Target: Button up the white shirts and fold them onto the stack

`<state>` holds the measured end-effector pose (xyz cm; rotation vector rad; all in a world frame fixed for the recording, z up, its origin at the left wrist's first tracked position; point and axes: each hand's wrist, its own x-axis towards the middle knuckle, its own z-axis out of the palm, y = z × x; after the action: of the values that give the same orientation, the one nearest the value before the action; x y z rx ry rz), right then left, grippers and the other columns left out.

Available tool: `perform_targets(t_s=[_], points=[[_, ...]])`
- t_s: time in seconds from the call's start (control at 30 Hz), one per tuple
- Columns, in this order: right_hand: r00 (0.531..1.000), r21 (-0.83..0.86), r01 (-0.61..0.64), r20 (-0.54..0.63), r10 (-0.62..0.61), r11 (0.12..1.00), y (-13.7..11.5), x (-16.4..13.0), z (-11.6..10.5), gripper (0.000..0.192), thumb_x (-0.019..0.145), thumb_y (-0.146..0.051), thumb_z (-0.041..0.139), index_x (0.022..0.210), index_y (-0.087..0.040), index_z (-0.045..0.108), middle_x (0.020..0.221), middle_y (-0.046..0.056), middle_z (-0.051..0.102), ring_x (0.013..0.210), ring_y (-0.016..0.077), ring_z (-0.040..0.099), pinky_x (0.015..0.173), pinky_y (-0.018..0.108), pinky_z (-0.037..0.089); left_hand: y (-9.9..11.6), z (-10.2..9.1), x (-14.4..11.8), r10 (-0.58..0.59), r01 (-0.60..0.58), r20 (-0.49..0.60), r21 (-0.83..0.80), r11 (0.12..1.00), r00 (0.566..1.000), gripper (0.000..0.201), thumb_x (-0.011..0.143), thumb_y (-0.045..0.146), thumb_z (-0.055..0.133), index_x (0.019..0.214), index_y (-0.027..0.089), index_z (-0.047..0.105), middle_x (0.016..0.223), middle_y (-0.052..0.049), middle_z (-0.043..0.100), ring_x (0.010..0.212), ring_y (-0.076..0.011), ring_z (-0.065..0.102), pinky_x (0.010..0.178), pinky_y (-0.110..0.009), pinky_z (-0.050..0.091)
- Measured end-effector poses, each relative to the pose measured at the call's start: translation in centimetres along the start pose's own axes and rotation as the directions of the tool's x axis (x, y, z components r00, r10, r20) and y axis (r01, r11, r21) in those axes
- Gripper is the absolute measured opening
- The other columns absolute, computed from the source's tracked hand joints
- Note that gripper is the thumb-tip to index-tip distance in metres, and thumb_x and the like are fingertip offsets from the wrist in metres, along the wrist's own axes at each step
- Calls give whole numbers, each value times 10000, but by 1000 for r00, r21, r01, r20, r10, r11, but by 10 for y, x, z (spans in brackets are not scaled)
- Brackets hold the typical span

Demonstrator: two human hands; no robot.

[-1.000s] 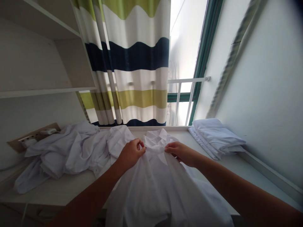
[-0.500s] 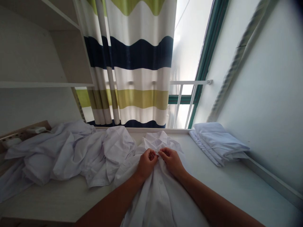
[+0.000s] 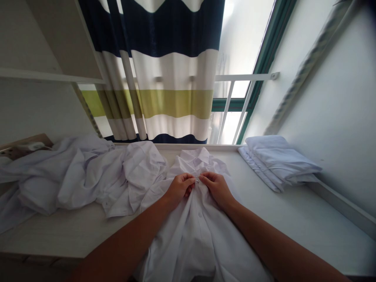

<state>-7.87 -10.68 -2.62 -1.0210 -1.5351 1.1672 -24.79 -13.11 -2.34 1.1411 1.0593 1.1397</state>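
Observation:
A white button-up shirt [image 3: 194, 231] lies spread before me, its collar toward the window and its lower part hanging toward me. My left hand [image 3: 179, 188] pinches the front edge of the shirt a little below the collar. Opposite it, my right hand [image 3: 216, 186] is closed on the other side of the same front. A small button [image 3: 197, 180] shows between the fingertips of both hands. Lower on the front, another button [image 3: 200, 214] is visible. The fingertips hide part of the cloth they grip.
Rumpled white garments [image 3: 85, 172] are heaped on the left of the white tabletop [image 3: 264, 219]. Folded white clothes [image 3: 282, 160] are stacked at the right near the wall. A power strip [image 3: 26, 147] sits at the far left. A striped curtain [image 3: 173, 102] hangs behind.
The view has tilted down slightly. Both hands stay at the shirt front; the fingertips have shifted, and the button between them now shows more clearly.

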Motion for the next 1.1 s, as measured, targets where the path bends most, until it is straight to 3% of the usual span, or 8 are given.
perform_targets(t_s=[0.57,0.8,1.0,1.1], points=[[984,-163,175,12,-176,971,-13,-9,1,270,883,-325,581,966,-189,799,910,51,768,873,235,686,807,333,499,-6,-2,2,-40,34,-50,-107,994,998,261,767,375,688,732,173,527,600,57,467,468,-55,384,390,-175,253],[989,-166,149,45,-143,975,-14,-11,0,300,863,-286,561,1006,-170,797,790,39,759,710,201,662,643,291,491,-8,0,1,-53,50,-79,-34,998,995,247,758,377,693,777,180,546,594,58,473,464,-61,383,391,-175,250],[983,-173,182,16,-182,968,-12,-9,0,248,864,-329,625,994,-203,794,952,53,776,880,232,709,816,332,529,-7,-4,1,-56,54,-22,-108,993,998,274,758,399,712,797,171,566,614,60,454,477,-52,366,405,-170,233],[981,-174,189,1,-192,966,-8,-9,1,224,853,-325,653,994,-215,789,951,50,775,877,227,714,830,338,536,-7,-4,1,-52,50,-10,-110,993,999,282,753,400,724,793,163,577,624,55,457,481,-50,367,405,-171,228]])
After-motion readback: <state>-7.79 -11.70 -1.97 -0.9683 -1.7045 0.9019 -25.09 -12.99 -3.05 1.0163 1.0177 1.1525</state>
